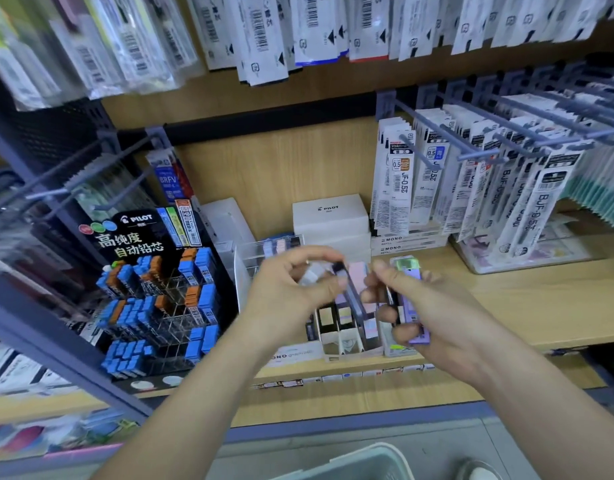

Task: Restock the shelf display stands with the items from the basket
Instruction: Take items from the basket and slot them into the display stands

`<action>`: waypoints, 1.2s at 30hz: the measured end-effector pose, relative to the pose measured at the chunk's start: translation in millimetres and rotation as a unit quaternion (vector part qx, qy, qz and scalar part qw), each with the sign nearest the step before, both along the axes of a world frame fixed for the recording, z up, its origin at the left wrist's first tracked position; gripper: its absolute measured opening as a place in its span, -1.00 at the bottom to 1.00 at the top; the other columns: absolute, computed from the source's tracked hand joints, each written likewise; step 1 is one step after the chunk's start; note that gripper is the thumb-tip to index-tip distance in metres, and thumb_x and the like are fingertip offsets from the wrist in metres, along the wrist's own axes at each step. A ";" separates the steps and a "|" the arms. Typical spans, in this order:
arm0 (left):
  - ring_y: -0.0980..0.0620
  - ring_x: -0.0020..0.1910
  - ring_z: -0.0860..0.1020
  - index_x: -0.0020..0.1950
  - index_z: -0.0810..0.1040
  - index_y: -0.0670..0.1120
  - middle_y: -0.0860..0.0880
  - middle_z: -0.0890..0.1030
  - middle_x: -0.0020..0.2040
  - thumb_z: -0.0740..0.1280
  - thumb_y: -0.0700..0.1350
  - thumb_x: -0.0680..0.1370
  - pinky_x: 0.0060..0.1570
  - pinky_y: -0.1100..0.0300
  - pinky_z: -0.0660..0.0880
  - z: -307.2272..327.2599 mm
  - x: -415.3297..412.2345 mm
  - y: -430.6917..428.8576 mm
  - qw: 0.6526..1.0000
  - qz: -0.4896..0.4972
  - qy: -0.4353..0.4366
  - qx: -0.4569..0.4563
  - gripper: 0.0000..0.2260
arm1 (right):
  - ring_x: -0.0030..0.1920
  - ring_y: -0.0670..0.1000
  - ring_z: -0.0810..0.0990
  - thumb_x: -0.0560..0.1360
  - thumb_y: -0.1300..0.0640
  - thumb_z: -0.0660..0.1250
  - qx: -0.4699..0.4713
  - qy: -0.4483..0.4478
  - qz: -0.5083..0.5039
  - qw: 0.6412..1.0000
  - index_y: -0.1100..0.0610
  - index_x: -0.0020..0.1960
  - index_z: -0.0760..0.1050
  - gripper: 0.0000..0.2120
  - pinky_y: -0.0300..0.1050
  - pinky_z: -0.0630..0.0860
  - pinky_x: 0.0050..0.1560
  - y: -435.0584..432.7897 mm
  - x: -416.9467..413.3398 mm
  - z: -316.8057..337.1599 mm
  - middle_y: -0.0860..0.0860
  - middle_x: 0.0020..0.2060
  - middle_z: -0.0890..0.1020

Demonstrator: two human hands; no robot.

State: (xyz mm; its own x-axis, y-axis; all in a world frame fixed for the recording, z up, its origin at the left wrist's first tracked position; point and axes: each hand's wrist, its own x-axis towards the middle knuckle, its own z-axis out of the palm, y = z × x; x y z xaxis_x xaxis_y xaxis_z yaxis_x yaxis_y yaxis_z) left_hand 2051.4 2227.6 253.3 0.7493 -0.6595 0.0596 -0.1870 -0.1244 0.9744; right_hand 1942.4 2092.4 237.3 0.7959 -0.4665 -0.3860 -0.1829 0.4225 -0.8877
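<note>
My left hand (291,289) pinches a small clear lead case with a dark cap (321,271) above the shelf. My right hand (413,306) grips a bundle of slim lead cases (414,306), purple, pink and green-topped. Both hands hover over a white cardboard display stand (343,336) with narrow slots that hold several pastel cases. A clear acrylic stand (250,258) sits just behind my left hand. The rim of the grey basket (361,462) shows at the bottom edge; its contents are hidden.
A black Pilot lead rack (153,299) with blue and orange cases stands to the left. White Pilot boxes (330,220) sit at the back. Hanging refill packs on hooks (472,174) crowd the right. The wooden shelf (541,299) extends right.
</note>
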 end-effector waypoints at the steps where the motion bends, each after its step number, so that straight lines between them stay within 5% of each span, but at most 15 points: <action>1: 0.25 -0.32 0.54 -0.02 0.65 -0.04 0.11 0.64 -0.23 0.48 -0.24 0.42 -0.35 0.45 0.42 1.7 11.7 1.0 0.999 0.034 -0.007 -0.010 -0.82 | -0.44 -0.07 0.39 0.49 0.03 0.40 0.019 0.001 -0.011 1.000 0.22 -0.01 0.58 -0.76 -0.31 0.17 -0.58 -0.4 2.0 1.5 0.08 -0.29 0.60; 7: 0.13 -0.25 0.58 -0.13 0.64 -0.02 0.06 0.62 -0.27 0.47 -0.26 0.44 -0.08 0.15 0.57 -10.9 77.7 8.6 0.986 0.151 -0.073 0.017 -0.86 | -0.45 -0.06 0.40 0.56 0.11 0.30 0.115 -0.021 -0.067 0.991 0.25 0.00 0.57 -0.80 -0.31 0.20 -0.62 -6.7 12.4 6.5 0.06 -0.37 0.52; 12: 0.24 -0.31 0.55 -0.19 0.61 0.06 0.12 0.60 -0.26 0.46 -0.22 0.45 -0.27 0.32 0.52 -30.7 89.8 1.5 0.978 0.160 -0.113 0.067 -0.84 | -0.44 -0.06 0.41 0.56 0.10 0.30 0.110 -0.023 -0.054 0.992 0.23 0.00 0.56 -0.81 -0.30 0.20 -0.61 -4.5 20.3 2.7 0.06 -0.34 0.50; 19: -0.07 -0.18 0.61 -0.14 0.65 -0.02 -0.03 0.66 -0.19 0.45 -0.18 0.47 -0.08 0.04 0.56 -32.1 104.0 12.2 0.978 0.123 -0.115 0.125 -0.94 | -0.42 -0.05 0.42 0.51 0.21 0.29 0.111 -0.021 -0.042 0.993 0.26 0.05 0.57 -0.83 -0.30 0.24 -0.59 4.5 23.8 7.6 0.05 -0.36 0.50; 24: 0.17 -0.12 0.57 -0.17 0.63 0.00 0.16 0.61 -0.18 0.48 -0.19 0.44 -0.10 0.35 0.46 -57.5 92.3 19.0 0.969 0.051 -0.135 0.201 -0.90 | -0.40 -0.02 0.46 0.53 0.26 0.25 0.091 -0.015 -0.031 0.995 0.28 0.03 0.61 -0.81 -0.26 0.37 -0.57 10.8 26.8 6.1 0.08 -0.35 0.49; 36: 0.19 -0.13 0.56 -0.15 0.67 0.01 0.14 0.64 -0.16 0.50 -0.15 0.42 -0.11 0.38 0.44 -74.7 77.3 18.3 0.955 0.010 -0.180 0.237 -0.92 | -0.36 -0.03 0.54 0.53 0.27 0.31 0.066 -0.009 -0.001 0.998 0.25 0.05 0.64 -0.83 -0.28 0.41 -0.53 12.7 24.4 4.7 0.09 -0.31 0.57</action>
State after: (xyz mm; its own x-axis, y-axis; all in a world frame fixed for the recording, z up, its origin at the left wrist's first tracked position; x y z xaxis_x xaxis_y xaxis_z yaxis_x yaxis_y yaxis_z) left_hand 2128.7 2245.9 178.6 0.7488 -0.6627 0.0141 -0.4927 -0.5423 0.6805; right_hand 1966.9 2105.0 242.1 0.8025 -0.4132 -0.4304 -0.1670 0.5370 -0.8269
